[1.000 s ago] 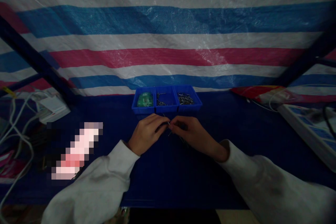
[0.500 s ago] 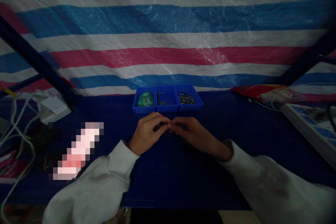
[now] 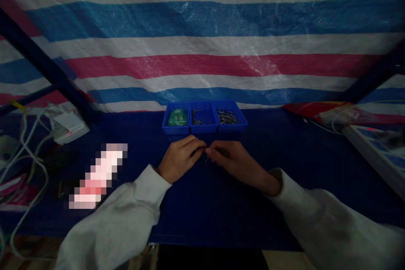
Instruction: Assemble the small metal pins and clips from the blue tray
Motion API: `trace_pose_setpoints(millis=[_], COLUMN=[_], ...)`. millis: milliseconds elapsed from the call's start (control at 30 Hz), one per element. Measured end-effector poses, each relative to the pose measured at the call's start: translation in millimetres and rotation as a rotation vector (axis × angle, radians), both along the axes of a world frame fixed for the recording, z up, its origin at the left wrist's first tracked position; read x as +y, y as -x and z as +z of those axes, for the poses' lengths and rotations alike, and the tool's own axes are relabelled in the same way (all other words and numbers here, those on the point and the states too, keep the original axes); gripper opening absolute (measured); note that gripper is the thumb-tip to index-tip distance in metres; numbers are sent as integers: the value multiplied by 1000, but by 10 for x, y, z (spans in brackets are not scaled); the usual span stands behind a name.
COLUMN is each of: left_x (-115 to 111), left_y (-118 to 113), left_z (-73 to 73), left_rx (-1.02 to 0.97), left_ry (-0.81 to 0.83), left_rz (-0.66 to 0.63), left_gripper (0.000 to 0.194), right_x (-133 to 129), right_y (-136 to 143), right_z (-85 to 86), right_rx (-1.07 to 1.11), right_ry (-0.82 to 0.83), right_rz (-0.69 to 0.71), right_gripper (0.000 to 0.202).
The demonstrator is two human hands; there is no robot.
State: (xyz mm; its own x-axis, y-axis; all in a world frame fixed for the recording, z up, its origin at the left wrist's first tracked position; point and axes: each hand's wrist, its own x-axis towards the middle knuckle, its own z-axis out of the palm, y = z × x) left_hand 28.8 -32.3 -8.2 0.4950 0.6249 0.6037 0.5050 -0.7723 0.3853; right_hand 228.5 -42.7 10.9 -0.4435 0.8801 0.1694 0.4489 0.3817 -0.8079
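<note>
My left hand and my right hand meet fingertip to fingertip over the blue table. Both are closed in a pinch. A tiny dark bit shows between the fingertips, too small to name. Just behind the hands stand three joined blue bins. The left bin holds a green bundle, the middle bin has a few thin metal pieces at its left side, and the right bin contains many small metal pieces.
White cables and a white box lie at the left, near a blurred-out bright rectangle. On the right are a red packet and a pale-edged tray. A striped sheet hangs behind.
The view has shifted slightly, so the bins and table items appear a little further right. Both hands keep nearly the same pinched pose, with a slightly wider gap between the left fingers and right thumb.
</note>
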Motion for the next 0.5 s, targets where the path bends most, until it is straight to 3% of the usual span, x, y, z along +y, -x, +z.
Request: trace_pose_setpoints(millis=[167, 267, 500], left_x=[0, 0, -3], left_y=[-10, -13, -15], left_z=[23, 19, 11], left_rx=[-66, -99, -114], left_ry=[-5, 12, 30], left_rz=[-20, -60, -72], left_gripper=[14, 16, 16], right_x=[70, 108, 143], right_y=[-40, -61, -83], right_z=[1, -22, -51], right_rx=[79, 19, -50], right_ry=[-72, -96, -89], right_rz=[-88, -45, 40], right_gripper=[28, 18, 17])
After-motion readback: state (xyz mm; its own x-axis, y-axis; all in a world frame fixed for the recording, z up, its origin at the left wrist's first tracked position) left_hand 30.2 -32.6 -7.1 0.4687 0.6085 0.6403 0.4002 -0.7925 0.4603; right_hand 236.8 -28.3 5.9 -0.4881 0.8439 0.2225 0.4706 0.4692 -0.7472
